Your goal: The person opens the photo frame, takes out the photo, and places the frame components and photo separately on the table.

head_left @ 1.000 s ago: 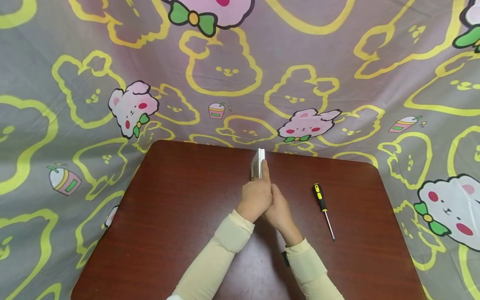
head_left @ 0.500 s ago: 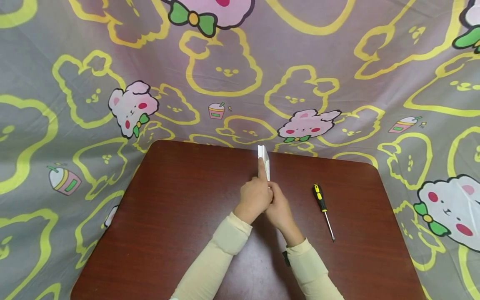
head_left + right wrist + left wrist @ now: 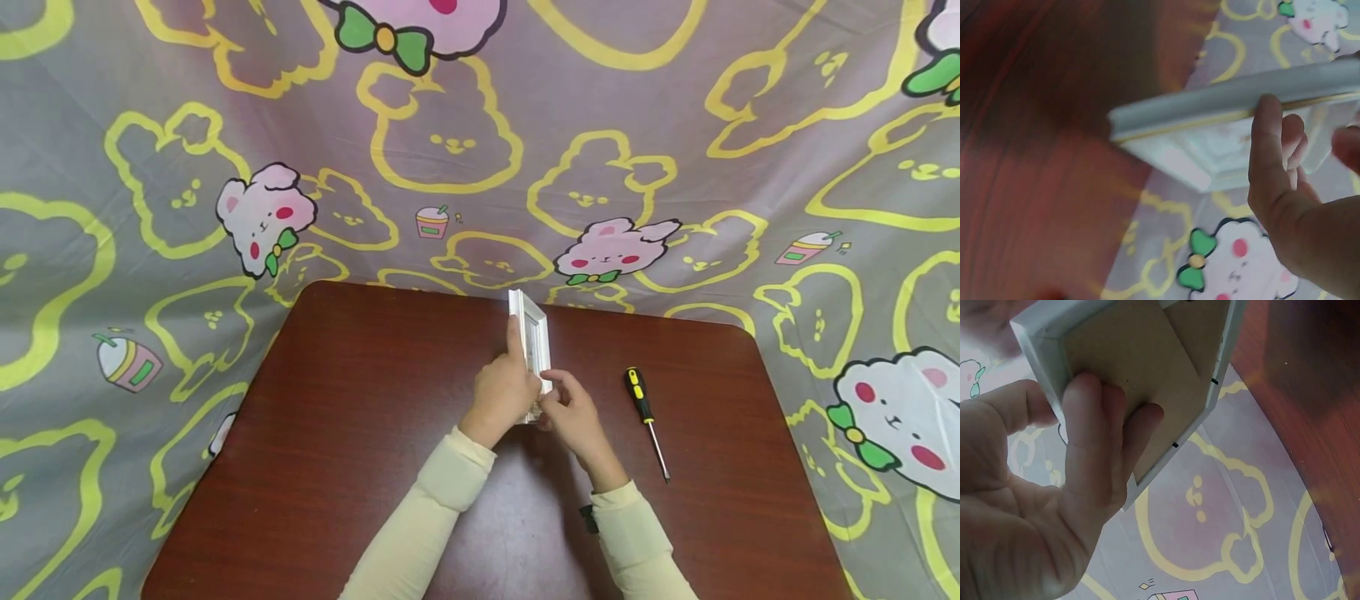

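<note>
Left hand (image 3: 504, 392) grips a small white rectangular picture frame (image 3: 531, 337), fingers curled flat on its brown backing board (image 3: 1147, 369), thumb over the rim. Frame held on edge above the dark red-brown wooden table (image 3: 360, 417). Right hand (image 3: 573, 417) pinches its lower corner. Just right, apart: yellow-and-black-handled screwdriver (image 3: 647, 418) lying on table.

frame (image 3: 529, 333) between hands, above table (image 3: 337, 417) | screwdriver (image 3: 647, 417) right
</note>
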A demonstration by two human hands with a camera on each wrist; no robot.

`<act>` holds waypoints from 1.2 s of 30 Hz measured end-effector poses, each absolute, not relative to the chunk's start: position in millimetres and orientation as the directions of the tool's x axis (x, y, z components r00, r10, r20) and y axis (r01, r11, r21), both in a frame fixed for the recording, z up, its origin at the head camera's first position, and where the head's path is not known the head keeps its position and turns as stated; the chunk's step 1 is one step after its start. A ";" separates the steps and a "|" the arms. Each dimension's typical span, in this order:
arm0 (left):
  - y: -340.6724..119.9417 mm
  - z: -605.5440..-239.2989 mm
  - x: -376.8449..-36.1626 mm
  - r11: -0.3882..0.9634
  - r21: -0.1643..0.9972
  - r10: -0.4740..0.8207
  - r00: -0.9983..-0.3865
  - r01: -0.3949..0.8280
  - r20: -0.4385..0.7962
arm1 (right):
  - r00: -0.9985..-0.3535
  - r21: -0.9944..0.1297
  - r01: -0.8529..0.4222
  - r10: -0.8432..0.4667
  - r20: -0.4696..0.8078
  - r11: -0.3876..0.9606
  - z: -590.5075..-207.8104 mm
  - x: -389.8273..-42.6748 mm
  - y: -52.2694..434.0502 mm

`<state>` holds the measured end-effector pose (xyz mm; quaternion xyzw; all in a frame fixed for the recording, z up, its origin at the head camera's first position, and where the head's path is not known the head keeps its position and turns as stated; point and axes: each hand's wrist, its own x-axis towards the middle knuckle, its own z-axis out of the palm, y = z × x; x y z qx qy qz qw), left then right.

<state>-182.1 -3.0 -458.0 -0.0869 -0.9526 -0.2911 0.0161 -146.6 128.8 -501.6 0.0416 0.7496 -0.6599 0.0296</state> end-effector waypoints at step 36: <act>-29.1 -493.4 -190.8 0.428 0.904 0.297 -0.945 0.007 -0.133 | -0.924 -0.920 0.354 0.088 -0.371 -0.168 -572.1 -176.2 202.0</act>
